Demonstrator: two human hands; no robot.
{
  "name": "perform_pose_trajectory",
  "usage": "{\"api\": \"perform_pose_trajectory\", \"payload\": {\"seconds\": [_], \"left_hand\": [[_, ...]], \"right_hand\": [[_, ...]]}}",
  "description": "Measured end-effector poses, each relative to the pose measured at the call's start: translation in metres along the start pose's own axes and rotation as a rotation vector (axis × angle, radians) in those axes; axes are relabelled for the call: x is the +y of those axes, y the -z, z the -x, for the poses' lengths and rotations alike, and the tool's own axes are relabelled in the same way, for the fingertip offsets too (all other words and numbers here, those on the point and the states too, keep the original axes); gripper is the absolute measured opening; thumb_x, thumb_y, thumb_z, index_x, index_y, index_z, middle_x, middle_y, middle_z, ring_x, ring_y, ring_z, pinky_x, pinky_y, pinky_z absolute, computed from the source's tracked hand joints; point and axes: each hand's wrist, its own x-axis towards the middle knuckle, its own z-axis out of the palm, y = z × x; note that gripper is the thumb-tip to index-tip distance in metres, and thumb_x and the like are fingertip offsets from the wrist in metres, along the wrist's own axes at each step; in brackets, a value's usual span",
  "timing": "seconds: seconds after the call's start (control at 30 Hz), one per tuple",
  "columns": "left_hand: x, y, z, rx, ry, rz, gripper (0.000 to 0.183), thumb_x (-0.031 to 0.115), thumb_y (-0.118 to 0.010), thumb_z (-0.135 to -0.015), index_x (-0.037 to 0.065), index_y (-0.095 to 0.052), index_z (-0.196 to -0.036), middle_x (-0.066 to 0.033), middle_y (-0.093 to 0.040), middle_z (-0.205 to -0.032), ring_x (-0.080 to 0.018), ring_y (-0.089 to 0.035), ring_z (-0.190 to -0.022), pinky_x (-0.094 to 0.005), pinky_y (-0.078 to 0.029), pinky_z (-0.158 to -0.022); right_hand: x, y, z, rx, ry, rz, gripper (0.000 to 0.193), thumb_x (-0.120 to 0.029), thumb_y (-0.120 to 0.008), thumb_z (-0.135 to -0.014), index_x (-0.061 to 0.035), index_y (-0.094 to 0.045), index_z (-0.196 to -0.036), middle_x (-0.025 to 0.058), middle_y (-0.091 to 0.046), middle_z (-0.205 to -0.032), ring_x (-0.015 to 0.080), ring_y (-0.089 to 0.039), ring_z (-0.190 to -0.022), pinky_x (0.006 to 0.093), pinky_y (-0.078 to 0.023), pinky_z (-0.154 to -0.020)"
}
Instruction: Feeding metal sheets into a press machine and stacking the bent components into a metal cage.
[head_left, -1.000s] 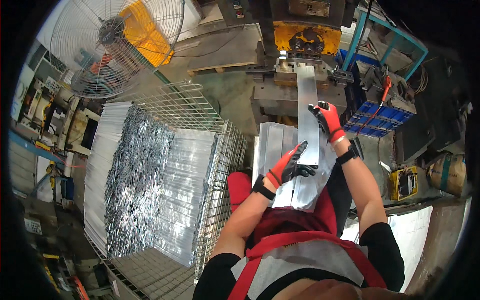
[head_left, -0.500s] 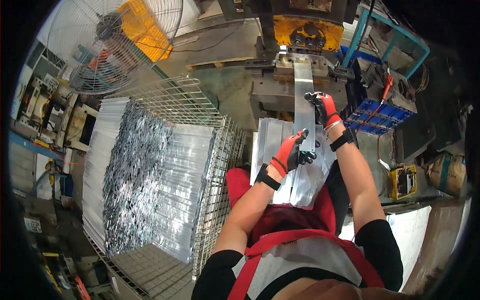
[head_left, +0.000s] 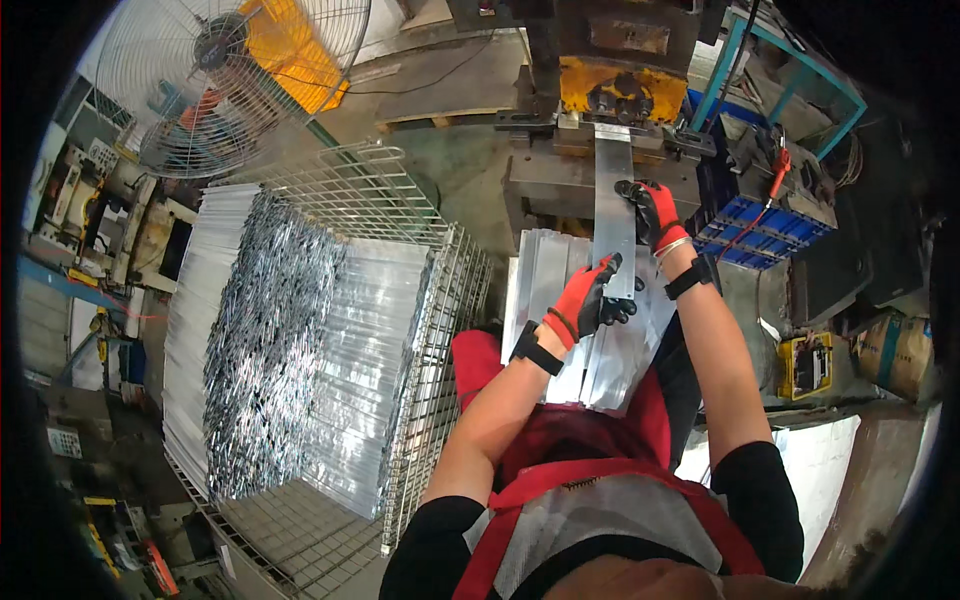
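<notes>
Left fingers (head_left: 609, 263) hold metal strip's (head_left: 613, 212) end, right fingers (head_left: 627, 188) its edge.

Any lettering to be spotted in this workshop? Barely

Some pale lettering can be seen on the dark round hub (head_left: 218, 44) of the wire-caged fan (head_left: 232, 88) at upper left, but it's too small and blurry to be read with any confidence. A worn rectangular plate (head_left: 643, 38) is mounted on the press (head_left: 575, 80) above its yellow part, and whatever may be marked there can't be made out. Otherwise, no legible text, numbers or signs can be found
</notes>
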Motion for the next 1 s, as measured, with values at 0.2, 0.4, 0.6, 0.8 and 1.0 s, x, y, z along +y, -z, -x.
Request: {"api": "perform_pose_trajectory", "payload": {"seconds": [0.2, 0.4, 0.6, 0.8, 1.0], "left_hand": [[0.003, -0.006, 0.006, -0.145, -0.054, -0.055, 0.042, 0.040, -0.048, -0.090, 0.004, -0.050, -0.111, -0.0169, -0.061, -0.095, -0.0253, -0.064, -0.061, -0.0292, -0.052, -0.046], [-0.030, 0.011, 0.045, -0.319, -0.048, -0.084, 0.039, 0.030, -0.048, -0.092, 0.002, -0.050, -0.118, -0.0077, -0.057, -0.112, -0.0197, -0.055, -0.104, -0.0327, -0.046, -0.084], [-0.090, 0.054, 0.082, -0.258, -0.054, -0.297, 0.047, 0.037, -0.045, -0.092, 0.001, -0.047, -0.122, -0.0085, -0.052, -0.120, -0.0162, -0.050, -0.108, -0.0316, -0.037, -0.093], [-0.068, 0.021, 0.123, 0.577, -0.109, -1.480, 0.068, 0.059, -0.065, -0.068, -0.001, -0.051, -0.098, -0.0156, -0.061, -0.086, -0.0281, -0.061, -0.075, -0.0365, -0.047, -0.066], [-0.075, 0.061, 0.116, 0.844, -0.146, -1.810, 0.081, 0.069, -0.060, -0.062, -0.002, -0.045, -0.099, -0.0159, -0.058, -0.082, -0.0320, -0.060, -0.072, -0.0424, -0.047, -0.061]], "right_hand": [[0.011, 0.005, -0.006, -0.018, 0.383, 0.112, 0.007, -0.010, -0.062, -0.077, -0.0042, -0.065, -0.079, 0.0017, -0.062, -0.074, 0.0106, -0.055, -0.067, 0.0267, -0.045, -0.066], [0.027, 0.024, 0.076, -0.178, 0.154, -0.315, 0.022, -0.014, -0.055, -0.082, -0.0008, -0.061, -0.098, 0.0138, -0.062, -0.104, 0.0237, -0.058, -0.098, 0.0327, -0.042, -0.093], [0.109, 0.040, 0.145, -0.263, -0.116, -0.406, 0.032, -0.025, -0.051, -0.089, -0.0004, -0.054, -0.108, 0.0076, -0.059, -0.104, 0.0192, -0.056, -0.098, 0.0333, -0.042, -0.091], [0.086, 0.021, 0.175, -0.352, -0.246, -0.313, 0.041, -0.029, -0.047, -0.092, 0.0016, -0.049, -0.119, 0.0102, -0.060, -0.100, 0.0197, -0.057, -0.094, 0.0329, -0.045, -0.087], [0.086, 0.036, 0.181, -0.257, -0.224, -0.294, 0.040, -0.028, -0.047, -0.092, 0.0022, -0.050, -0.118, 0.0104, -0.061, -0.096, 0.0189, -0.059, -0.090, 0.0332, -0.046, -0.085]]}}
